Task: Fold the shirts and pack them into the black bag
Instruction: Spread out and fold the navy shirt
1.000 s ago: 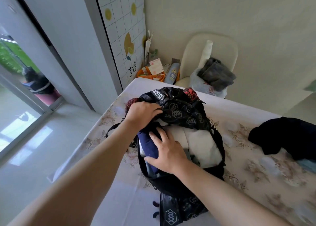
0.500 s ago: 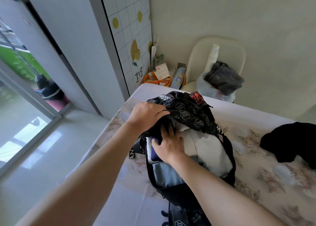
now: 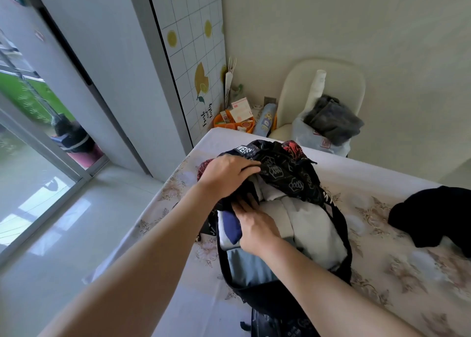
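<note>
The black bag [image 3: 290, 176] lies unzipped on the table, its patterned flap lifted. My left hand [image 3: 226, 175] grips the edge of that flap and holds it up. My right hand [image 3: 254, 224] reaches into the bag with flat fingers and presses a folded navy shirt [image 3: 230, 225] in under the flap. Its fingertips are hidden by the flap and my left hand. A folded white shirt [image 3: 308, 224] and a grey-blue one [image 3: 248, 266] fill the rest of the opening. A loose black shirt [image 3: 433, 214] lies on the table to the right.
The table [image 3: 382, 273] has a floral cloth. Behind it stands a cream chair [image 3: 331, 81] holding a grey garment and a plastic bag. An orange tray [image 3: 234, 122] with small boxes sits in the corner. A glass sliding door is on the left.
My right hand has slid deeper into the bag, pushing the navy shirt further under the flap. My left hand still holds the flap. The view has shifted a little.
</note>
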The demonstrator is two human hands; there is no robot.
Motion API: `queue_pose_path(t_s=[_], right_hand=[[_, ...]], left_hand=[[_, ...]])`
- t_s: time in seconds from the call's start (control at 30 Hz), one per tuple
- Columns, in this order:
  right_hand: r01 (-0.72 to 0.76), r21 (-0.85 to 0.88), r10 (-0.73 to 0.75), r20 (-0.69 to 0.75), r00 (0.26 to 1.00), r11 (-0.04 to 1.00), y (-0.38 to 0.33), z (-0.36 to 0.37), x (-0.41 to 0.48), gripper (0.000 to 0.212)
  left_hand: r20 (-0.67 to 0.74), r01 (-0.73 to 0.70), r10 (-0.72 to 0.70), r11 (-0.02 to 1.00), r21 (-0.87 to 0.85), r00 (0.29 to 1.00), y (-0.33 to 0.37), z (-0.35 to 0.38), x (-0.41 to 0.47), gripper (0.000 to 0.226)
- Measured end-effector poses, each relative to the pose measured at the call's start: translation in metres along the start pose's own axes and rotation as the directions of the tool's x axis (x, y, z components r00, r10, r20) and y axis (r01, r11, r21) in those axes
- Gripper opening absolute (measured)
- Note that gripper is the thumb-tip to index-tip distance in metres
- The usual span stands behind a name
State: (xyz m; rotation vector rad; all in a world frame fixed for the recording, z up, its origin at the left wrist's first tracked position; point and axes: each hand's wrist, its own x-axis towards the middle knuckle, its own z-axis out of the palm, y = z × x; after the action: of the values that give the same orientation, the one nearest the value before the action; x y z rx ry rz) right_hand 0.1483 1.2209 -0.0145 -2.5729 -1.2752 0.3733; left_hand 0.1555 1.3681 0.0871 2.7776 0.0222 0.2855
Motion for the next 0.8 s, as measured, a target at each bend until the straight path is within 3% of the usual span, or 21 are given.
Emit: queue_pose_path(t_s=[0.13, 0.23, 0.37, 0.5, 0.6, 0.7, 0.8], right_hand=[[0.156, -0.018, -0.153, 0.098, 0.983, 0.988, 0.003, 0.006, 0.007, 0.097], [0.095, 0.012, -0.096, 0.097, 0.991, 0.995, -0.004, 0.004, -0.002, 0.097], [-0.054, 0.011, 0.055, -0.123, 0.991, 0.998, -0.013, 0.0, -0.008, 0.075], [-0.108, 0.121, 0.097, 0.095, 0.991, 0.987, -0.004, 0.002, -0.002, 0.089], [-0.047, 0.17, 0.048, -0.001, 0.999, 0.984, 0.001, -0.007, -0.009, 0.076], [-0.038, 0.151, 0.055, -0.113, 0.992, 0.988, 0.011, -0.018, -0.04, 0.057], [-0.062, 0.174, 0.093, -0.175, 0.98, 0.983, 0.034, -0.034, -0.081, 0.059]], left_hand=[[-0.009, 0.02, -0.021, 1.0, -0.015, 1.0, 0.001, -0.007, 0.001, 0.033], [0.022, 0.057, -0.057, 0.998, -0.003, 0.998, 0.005, 0.002, -0.006, 0.034], [0.016, 0.035, -0.034, 0.997, -0.062, 0.999, -0.003, 0.005, -0.014, 0.037], [0.153, 0.158, -0.144, 0.984, -0.086, 0.978, -0.013, 0.012, -0.029, 0.051], [0.265, 0.26, -0.224, 0.959, -0.111, 0.938, -0.014, 0.012, -0.038, 0.061], [0.203, 0.24, -0.228, 0.97, -0.035, 0.952, 0.008, 0.007, -0.034, 0.06], [0.071, 0.194, -0.19, 0.979, -0.063, 0.979, 0.047, 0.003, -0.017, 0.054]])
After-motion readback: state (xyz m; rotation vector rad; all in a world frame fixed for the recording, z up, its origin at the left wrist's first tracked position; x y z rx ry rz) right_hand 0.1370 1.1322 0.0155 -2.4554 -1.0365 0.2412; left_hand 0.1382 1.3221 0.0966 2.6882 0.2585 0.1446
